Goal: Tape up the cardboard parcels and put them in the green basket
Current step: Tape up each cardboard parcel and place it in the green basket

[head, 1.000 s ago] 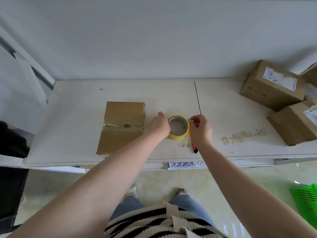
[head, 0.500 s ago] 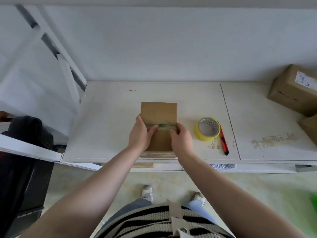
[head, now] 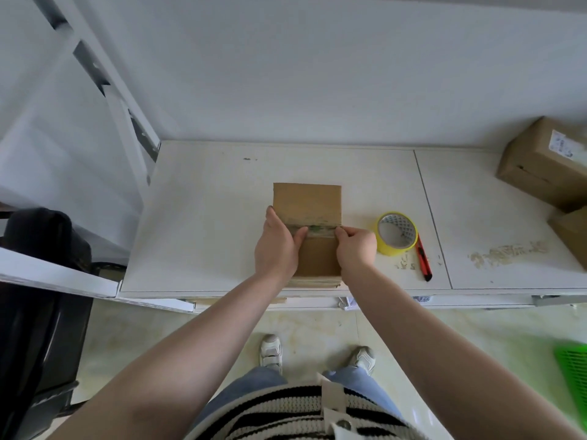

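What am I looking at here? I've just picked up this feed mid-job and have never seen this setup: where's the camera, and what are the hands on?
There is no machine: a person works bare-handed, and the single camera sits on their head, looking down past their arms. The left hand and right hand press on a strip of tape across the cardboard parcel lying flat on the white table. Neither hand lifts anything. Beside the parcel lie a yellow tape roll and a red utility knife. More boxes wait at the far right. The green basket stands on the floor, lower right.
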